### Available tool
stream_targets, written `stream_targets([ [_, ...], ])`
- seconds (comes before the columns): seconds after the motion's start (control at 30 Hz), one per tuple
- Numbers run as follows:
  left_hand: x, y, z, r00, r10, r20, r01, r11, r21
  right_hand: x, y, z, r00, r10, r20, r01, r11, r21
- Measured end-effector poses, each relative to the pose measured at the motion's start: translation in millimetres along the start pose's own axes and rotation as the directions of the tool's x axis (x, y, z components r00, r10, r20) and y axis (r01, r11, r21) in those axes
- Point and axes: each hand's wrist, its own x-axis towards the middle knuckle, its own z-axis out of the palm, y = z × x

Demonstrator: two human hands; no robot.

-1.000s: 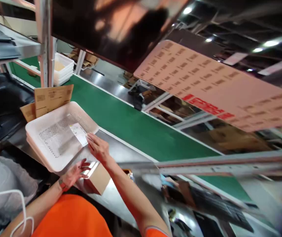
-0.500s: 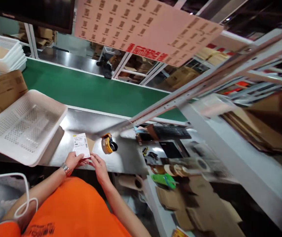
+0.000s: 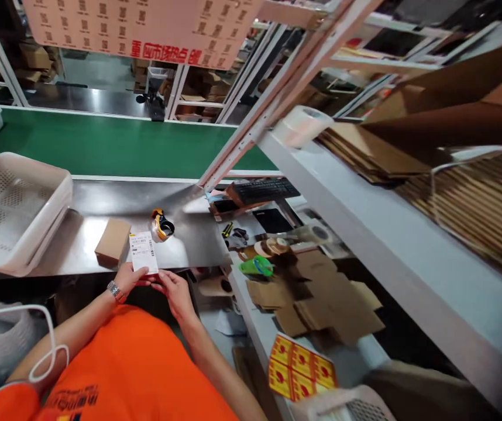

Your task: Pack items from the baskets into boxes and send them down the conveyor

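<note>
A white printed label point(image 3: 144, 251) is held up in front of my body, over the near edge of the metal table point(image 3: 189, 248). My left hand point(image 3: 129, 278), with a metal watch at the wrist, grips its lower left part with the thumb on top. The fingers of my right hand point(image 3: 172, 290) pinch at its lower right corner. Just left of the label, a small brown cardboard box point(image 3: 113, 242) rests on the metal. An orange and black tape dispenser point(image 3: 162, 225) lies behind and to the right of the label.
White perforated basket point(image 3: 18, 210) at left; green conveyor belt point(image 3: 123, 143) beyond the table. A slanted metal post point(image 3: 251, 137) rises at the table's right end. Farther right are a keyboard point(image 3: 264, 190), a green tape tool point(image 3: 256, 266), flattened cardboard point(image 3: 321, 292) and a white shelf point(image 3: 365, 216) with cardboard.
The view has swung to the right, bringing more of the right-hand shelves into sight. The small box, earlier mostly behind the label, now shows at its left. Both hands still hold the label.
</note>
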Motion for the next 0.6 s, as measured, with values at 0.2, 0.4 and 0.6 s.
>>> stream_targets([
  [0.2,-14.5,-37.1,51.7,0.999,-0.039,-0.001,0.039,0.998,0.056,-33.9,3.1,-59.7,0.999,0.002,-0.048,0.002,0.997,0.081],
  [0.4,-24.4,-65.9,87.9,0.998,-0.049,0.028,0.046,0.994,0.099,-56.3,9.5,-103.8,0.996,-0.002,-0.088,0.012,0.994,0.110],
  [0.6,-19.2,-81.4,110.0,0.994,-0.083,0.076,0.053,0.942,0.330,-65.3,14.5,-130.7,0.993,-0.010,-0.115,0.025,0.992,0.125],
])
